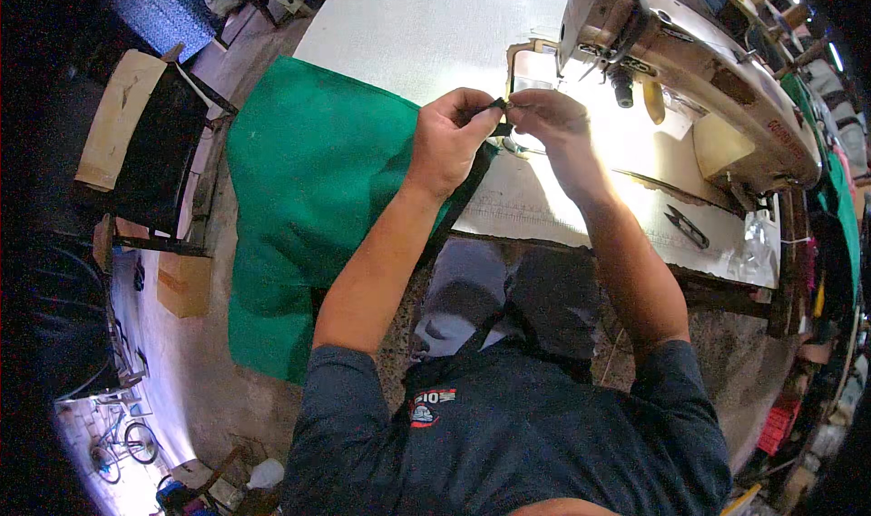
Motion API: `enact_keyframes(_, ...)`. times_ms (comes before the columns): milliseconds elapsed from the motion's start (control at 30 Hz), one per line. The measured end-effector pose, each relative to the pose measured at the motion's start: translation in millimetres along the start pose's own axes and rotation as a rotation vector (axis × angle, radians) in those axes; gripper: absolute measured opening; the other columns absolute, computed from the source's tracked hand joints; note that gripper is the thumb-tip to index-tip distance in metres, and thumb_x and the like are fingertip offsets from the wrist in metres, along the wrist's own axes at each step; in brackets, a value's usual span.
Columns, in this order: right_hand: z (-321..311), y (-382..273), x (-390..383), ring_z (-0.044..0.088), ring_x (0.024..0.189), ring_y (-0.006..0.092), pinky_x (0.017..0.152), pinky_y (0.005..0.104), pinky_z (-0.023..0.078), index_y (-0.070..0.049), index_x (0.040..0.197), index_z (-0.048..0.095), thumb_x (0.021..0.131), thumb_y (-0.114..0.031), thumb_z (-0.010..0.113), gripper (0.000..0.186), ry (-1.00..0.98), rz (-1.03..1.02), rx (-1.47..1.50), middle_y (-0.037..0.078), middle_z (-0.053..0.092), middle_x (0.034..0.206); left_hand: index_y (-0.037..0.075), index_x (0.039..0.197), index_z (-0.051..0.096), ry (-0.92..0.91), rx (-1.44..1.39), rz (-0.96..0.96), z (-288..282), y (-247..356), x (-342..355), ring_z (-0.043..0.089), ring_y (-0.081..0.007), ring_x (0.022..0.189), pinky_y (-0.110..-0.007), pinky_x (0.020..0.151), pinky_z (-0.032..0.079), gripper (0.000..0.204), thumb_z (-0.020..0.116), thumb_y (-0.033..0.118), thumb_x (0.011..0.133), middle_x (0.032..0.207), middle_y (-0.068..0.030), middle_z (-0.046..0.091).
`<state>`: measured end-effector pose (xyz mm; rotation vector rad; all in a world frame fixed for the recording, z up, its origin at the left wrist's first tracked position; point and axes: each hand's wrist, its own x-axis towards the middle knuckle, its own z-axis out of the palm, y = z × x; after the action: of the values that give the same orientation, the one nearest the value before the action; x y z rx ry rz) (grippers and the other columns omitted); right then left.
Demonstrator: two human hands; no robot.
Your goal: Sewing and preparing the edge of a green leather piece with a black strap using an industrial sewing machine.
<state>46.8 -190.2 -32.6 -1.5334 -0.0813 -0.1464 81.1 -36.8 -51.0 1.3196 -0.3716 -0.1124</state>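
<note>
My left hand (446, 142) is closed, thumb and fingers pinching a narrow black fabric strip (502, 130). Its fingertips almost meet those of my right hand (561, 133), which pinches the same strip from the other side. What lies exactly between the right fingertips is too small to make out. A large green cloth (313, 153) with a dark edge spreads under my left forearm and hangs over the table's left side. Just beyond my right hand stands a sewing machine (699, 72), its needle area brightly lit.
Thread snips (687, 227) lie on the white worktable (399, 17) right of my right forearm, near a clear plastic bag (753, 251). On the left are a chair (154, 144) and a cardboard box (183, 285). A bicycle (122, 443) stands farther off.
</note>
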Motion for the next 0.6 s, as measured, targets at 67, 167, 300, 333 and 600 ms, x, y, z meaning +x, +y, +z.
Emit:
enact_keyframes(67,2.5,-0.7,-0.8,0.060,0.081,0.0133,0.073,0.0260,0.048,0.001,0.099,0.064,0.082,-0.011,0.067,0.021,0.027,-0.026,-0.040,0.008,0.065,0.088,0.000,0.091,0.063,0.008,0.081,0.024,0.8,2.0,-0.5,0.058,-0.0094,0.078,-0.023,0.073,0.047,0.009,0.062,0.001,0.082,0.085,-0.0031,0.063)
enact_keyframes(167,3.3,-0.2,-1.3,0.061,0.081,0.0148,0.070,0.0266,0.050,0.002,0.099,0.064,0.083,-0.012,0.067,0.022,0.041,-0.058,-0.096,0.010,0.066,0.089,-0.001,0.091,0.062,0.000,0.155,0.014,1.9,5.5,-0.9,0.058,-0.0087,0.078,-0.022,0.072,0.047,0.008,0.062,0.001,0.083,0.085,-0.0024,0.063)
enact_keyframes(300,3.9,-0.5,-1.2,0.062,0.081,0.0154,0.069,0.0267,0.051,0.001,0.100,0.064,0.083,-0.013,0.067,0.022,0.023,-0.068,-0.112,0.011,0.066,0.090,-0.001,0.090,0.062,0.009,0.123,0.010,0.7,0.0,0.3,0.058,-0.0090,0.078,-0.023,0.072,0.047,0.008,0.063,0.001,0.083,0.084,-0.0020,0.063)
enact_keyframes(333,3.6,-0.9,-1.1,0.062,0.081,0.0154,0.069,0.0267,0.051,0.001,0.100,0.064,0.083,-0.013,0.067,0.022,0.024,-0.070,-0.112,0.011,0.066,0.090,-0.001,0.091,0.063,0.004,0.122,0.044,1.2,-0.1,0.5,0.058,-0.0095,0.078,-0.023,0.073,0.048,0.009,0.063,0.001,0.083,0.085,-0.0025,0.063)
enact_keyframes(600,1.4,3.2,0.8,0.062,0.079,0.0149,0.068,0.0263,0.050,0.001,0.093,0.064,0.082,-0.011,0.067,0.017,0.086,-0.090,-0.065,0.009,0.066,0.085,-0.003,0.096,0.064,-0.038,0.011,-0.034,1.2,2.7,0.9,0.062,-0.0138,0.083,-0.026,0.079,0.050,0.016,0.066,0.000,0.080,0.092,-0.0079,0.066)
